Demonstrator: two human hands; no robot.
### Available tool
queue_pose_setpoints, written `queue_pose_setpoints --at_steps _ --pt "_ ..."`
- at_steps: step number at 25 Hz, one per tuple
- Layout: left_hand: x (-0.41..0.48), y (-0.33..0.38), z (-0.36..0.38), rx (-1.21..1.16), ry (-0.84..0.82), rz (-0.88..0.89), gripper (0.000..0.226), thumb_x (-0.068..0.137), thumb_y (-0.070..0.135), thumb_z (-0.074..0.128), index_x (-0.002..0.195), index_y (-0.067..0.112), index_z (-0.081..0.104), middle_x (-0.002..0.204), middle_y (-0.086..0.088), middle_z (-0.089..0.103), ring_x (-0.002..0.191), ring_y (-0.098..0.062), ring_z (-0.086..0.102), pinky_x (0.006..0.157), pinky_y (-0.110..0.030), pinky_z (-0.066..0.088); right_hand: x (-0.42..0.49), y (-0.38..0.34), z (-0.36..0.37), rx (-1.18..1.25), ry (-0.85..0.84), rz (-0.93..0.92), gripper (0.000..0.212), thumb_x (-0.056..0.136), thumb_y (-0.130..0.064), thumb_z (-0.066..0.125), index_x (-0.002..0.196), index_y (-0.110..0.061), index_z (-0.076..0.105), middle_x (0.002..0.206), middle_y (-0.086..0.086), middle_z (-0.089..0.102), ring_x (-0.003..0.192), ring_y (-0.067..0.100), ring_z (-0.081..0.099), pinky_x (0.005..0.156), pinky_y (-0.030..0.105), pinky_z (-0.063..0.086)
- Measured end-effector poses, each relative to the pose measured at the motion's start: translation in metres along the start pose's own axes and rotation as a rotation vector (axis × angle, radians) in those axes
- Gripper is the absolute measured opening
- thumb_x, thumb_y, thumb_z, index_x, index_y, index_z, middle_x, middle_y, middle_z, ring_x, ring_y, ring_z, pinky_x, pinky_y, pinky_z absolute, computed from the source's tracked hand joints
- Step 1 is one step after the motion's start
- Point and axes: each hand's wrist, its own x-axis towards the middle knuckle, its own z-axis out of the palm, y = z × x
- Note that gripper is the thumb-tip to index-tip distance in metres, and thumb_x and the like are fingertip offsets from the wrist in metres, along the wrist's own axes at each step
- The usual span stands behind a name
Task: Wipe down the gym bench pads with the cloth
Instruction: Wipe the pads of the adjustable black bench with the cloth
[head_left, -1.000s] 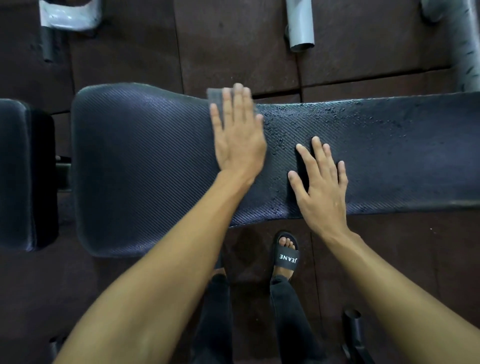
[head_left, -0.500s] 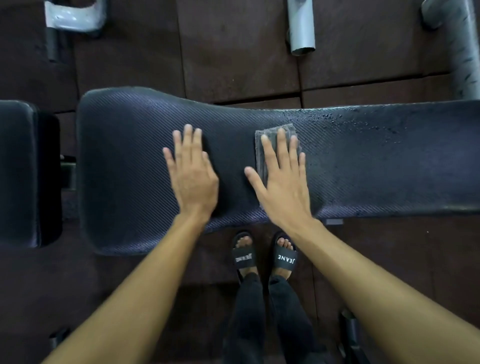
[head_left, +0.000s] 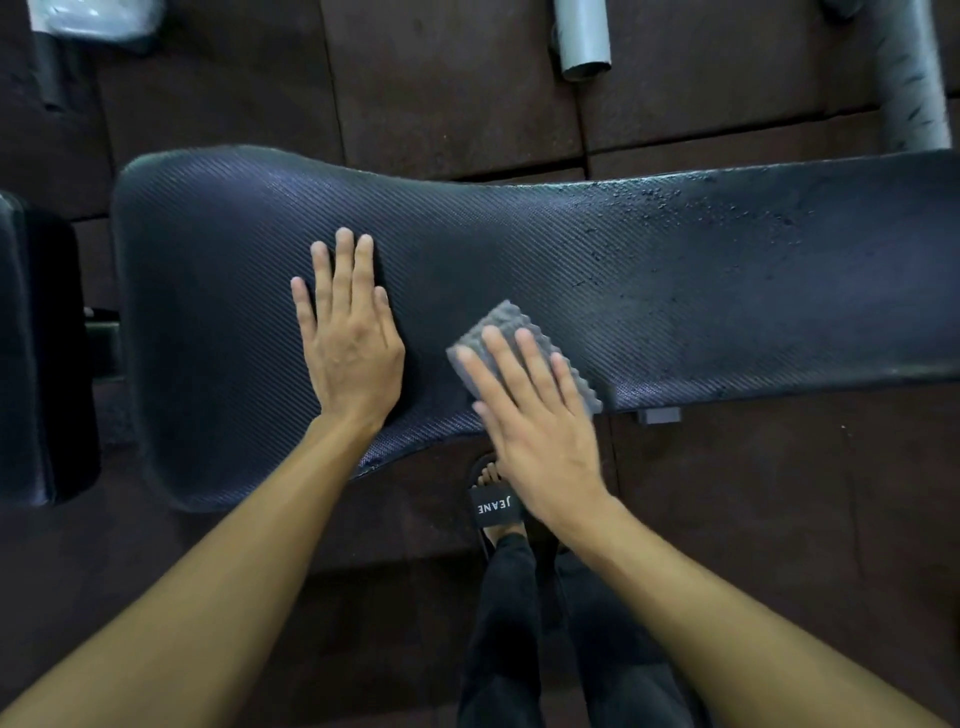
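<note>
cloth: small grey ribbed cloth (head_left: 506, 325) lying flat on the long pad (head_left: 727, 291), right by the near edge, roughly mid-length
right hand: right hand (head_left: 540, 431) is flat on top of it, fingers (head_left: 519, 374) straight and a bit spread, pressing down rather than gripping
left hand: left hand (head_left: 348, 338) is flat on bare pad just left of the cloth, fingers straight, holding nothing, looks like bracing to me
wet patch: droplets (head_left: 675, 208) beaded along the far right stretch, well apart from the cloth
slip risk: cloth's only pinned under a flat palm, so a fast swipe over that ribbed vinyl could bunch it up or squirt it off the near edge onto the floor (head_left: 441, 78)
streak risk: it's a small cloth, so narrow passes could miss the droplets by the far edge
easy to forget: the seat pad (head_left: 31, 353) off to the left
smudge risk: that bracing palm could leave prints where it sits
</note>
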Motion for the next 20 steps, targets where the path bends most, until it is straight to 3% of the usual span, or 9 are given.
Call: queue_pose_setpoints --at_steps 3,5,8,11,15,18,20 --pt "0.0 0.02 0.002 -0.041 0.023 -0.086 0.052 0.103 0.018 0.027 0.155 0.012 0.026 0.164 -0.003 0.018 0.153 -0.022 0.008 0.124 -0.049 0.002 -0.01 0.073 -0.014 -0.041 0.001 0.146 0.052 0.106 -0.031 0.041 0.156 -0.027 0.027 0.164 0.001 0.022 0.152 0.024 0.018 0.121 0.045 0.021" --pt "-0.001 0.043 0.008 -0.062 0.025 -0.088 0.053 0.102 0.019 0.027 0.154 0.011 0.027 0.164 -0.004 0.019 0.153 -0.023 0.008 0.124 -0.05 0.001 0.013 0.114 -0.023 -0.023 -0.02 0.299 0.052 0.107 -0.034 0.034 0.157 -0.027 0.022 0.166 0.002 0.016 0.153 0.023 0.011 0.123 0.044 0.014" --pt "-0.007 0.077 0.019 -0.056 0.006 -0.033 0.053 0.103 0.021 0.027 0.154 0.011 0.026 0.164 -0.005 0.018 0.153 -0.024 0.009 0.123 -0.05 0.001 0.085 0.123 -0.027 0.063 0.02 0.456 0.053 0.107 -0.04 0.023 0.158 -0.03 0.015 0.167 -0.001 0.01 0.154 0.023 0.006 0.124 0.045 0.008" --pt "-0.012 0.097 0.027 -0.055 0.009 -0.047 0.054 0.103 0.02 0.026 0.155 0.008 0.022 0.164 -0.007 0.017 0.153 -0.024 0.009 0.123 -0.048 0.001 0.129 0.088 -0.015 0.068 0.044 0.327 0.052 0.106 -0.04 0.024 0.157 -0.029 0.022 0.165 0.0 0.019 0.153 0.025 0.013 0.122 0.048 0.013" --pt "-0.012 0.097 0.031 -0.027 0.029 -0.065 0.054 0.103 0.02 0.023 0.155 0.007 0.021 0.164 -0.007 0.017 0.152 -0.023 0.009 0.124 -0.047 0.004 0.071 0.067 -0.009 0.072 0.031 0.041 0.049 0.108 -0.036 0.029 0.156 -0.026 0.027 0.164 0.003 0.023 0.152 0.026 0.018 0.121 0.048 0.021" --pt "-0.013 0.099 0.032 0.002 0.022 -0.062 0.054 0.103 0.02 0.023 0.156 0.008 0.02 0.164 -0.006 0.016 0.153 -0.022 0.008 0.124 -0.048 0.004 0.001 0.097 -0.022 0.021 -0.002 -0.068 0.05 0.108 -0.034 0.035 0.156 -0.029 0.025 0.164 -0.001 0.022 0.152 0.022 0.018 0.119 0.046 0.027" --pt "-0.012 0.099 0.032 -0.004 0.026 -0.075 0.054 0.103 0.019 0.024 0.156 0.008 0.019 0.164 -0.007 0.015 0.153 -0.022 0.007 0.124 -0.049 0.004 -0.014 0.146 -0.03 -0.011 0.006 -0.008 0.051 0.106 -0.032 0.038 0.155 -0.03 0.027 0.163 -0.001 0.025 0.151 0.022 0.021 0.119 0.047 0.027"
